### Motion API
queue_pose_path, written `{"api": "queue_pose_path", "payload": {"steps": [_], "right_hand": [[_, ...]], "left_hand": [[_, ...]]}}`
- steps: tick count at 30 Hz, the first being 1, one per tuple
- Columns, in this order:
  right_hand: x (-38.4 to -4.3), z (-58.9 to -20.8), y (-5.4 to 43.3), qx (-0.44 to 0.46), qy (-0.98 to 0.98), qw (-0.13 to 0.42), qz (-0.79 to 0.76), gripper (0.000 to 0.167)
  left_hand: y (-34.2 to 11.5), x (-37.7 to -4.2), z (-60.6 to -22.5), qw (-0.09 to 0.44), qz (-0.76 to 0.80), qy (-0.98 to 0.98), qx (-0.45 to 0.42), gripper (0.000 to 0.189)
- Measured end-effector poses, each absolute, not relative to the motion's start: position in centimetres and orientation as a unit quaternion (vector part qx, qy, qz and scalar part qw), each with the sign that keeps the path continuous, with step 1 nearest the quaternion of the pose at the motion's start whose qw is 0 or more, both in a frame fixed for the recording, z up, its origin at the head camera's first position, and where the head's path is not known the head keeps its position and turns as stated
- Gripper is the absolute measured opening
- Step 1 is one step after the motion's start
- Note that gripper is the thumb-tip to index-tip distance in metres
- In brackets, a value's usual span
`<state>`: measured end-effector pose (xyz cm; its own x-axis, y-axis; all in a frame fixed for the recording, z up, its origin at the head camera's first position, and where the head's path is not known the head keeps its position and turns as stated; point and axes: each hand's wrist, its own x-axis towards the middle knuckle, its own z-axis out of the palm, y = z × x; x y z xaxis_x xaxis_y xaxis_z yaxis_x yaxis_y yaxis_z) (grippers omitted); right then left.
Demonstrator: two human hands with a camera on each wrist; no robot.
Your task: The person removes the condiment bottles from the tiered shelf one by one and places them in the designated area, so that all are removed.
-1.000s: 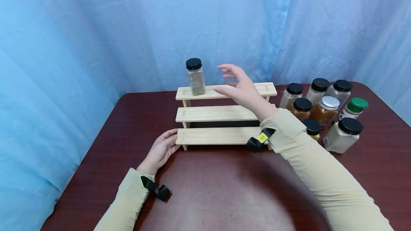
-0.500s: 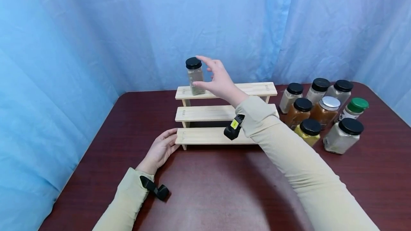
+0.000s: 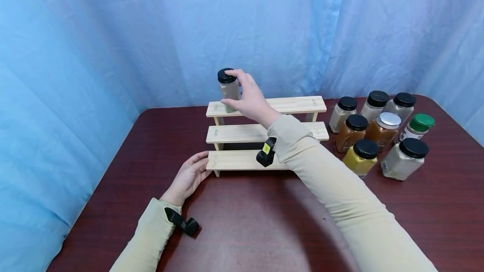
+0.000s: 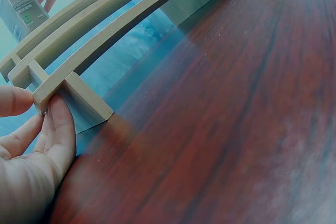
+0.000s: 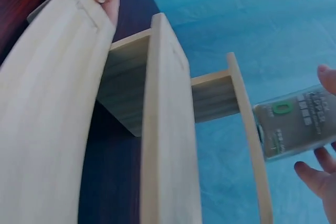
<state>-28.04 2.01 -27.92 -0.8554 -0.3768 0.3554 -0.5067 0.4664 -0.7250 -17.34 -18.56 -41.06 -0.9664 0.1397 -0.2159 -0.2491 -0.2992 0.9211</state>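
Note:
A three-tier wooden rack (image 3: 242, 134) stands on the dark red table. On the left part of its top shelf stands a clear spice jar (image 3: 229, 91) with a black lid and grey-brown contents. My right hand (image 3: 251, 98) holds that jar from its right side, fingers at the lid and thumb low on the glass. The jar's printed label shows in the right wrist view, where its base meets the top shelf (image 5: 248, 135). My left hand (image 3: 189, 178) pinches the left end of the lowest shelf; the left wrist view shows fingers (image 4: 61, 129) under that shelf end (image 4: 52, 88).
Several spice jars stand grouped right of the rack, among them a yellow one (image 3: 360, 159), a silver-lidded one (image 3: 383, 130), a green-lidded one (image 3: 420, 125) and a large pale one (image 3: 402, 160). A blue curtain (image 3: 181, 45) hangs behind the table (image 3: 242, 221).
My right hand has moved left, from above the rack's middle to the jar on the top shelf, and closed round it. My left hand stays at the lowest shelf's end.

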Motion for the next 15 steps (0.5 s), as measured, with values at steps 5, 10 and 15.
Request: {"api": "queue_pose_path", "payload": {"steps": [5, 10, 15], "right_hand": [[-27.89, -28.29, 1.53, 0.262, -0.844, 0.108, 0.455, 0.06], [-27.77, -28.34, 1.32, 0.265, -0.842, 0.13, 0.451, 0.056], [-27.69, -28.69, 1.38, 0.275, -0.834, 0.152, 0.454, 0.054]], "left_hand": [[-18.54, -17.36, -41.07, 0.12, 0.804, 0.58, -0.049, 0.042], [-18.51, -17.36, -41.03, 0.121, 0.804, 0.581, -0.048, 0.043], [-18.52, -17.34, -41.04, 0.122, 0.802, 0.582, -0.049, 0.043]]}}
